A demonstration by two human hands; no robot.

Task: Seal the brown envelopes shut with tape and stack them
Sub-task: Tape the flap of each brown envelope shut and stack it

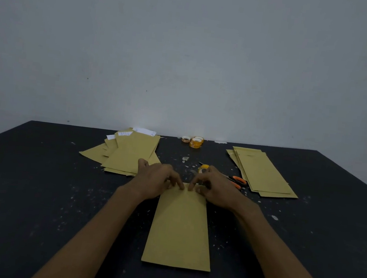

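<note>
Head view: our left hand (156,179) and right hand (215,189) pinch, fingertips curled, far flap edge of flat brown paper envelope (180,226), lying centre on black speckled table (33,189). We should crease flap square, flat, before taping.

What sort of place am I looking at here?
Likely a makeshift mailing desk in a plain room: a scuffed dark table against a bare wall, piles of brown envelopes, tape rolls and scissors.

No legible text was found. Tape rolls (195,142) carried orange print on their cores, too small to read.
</note>
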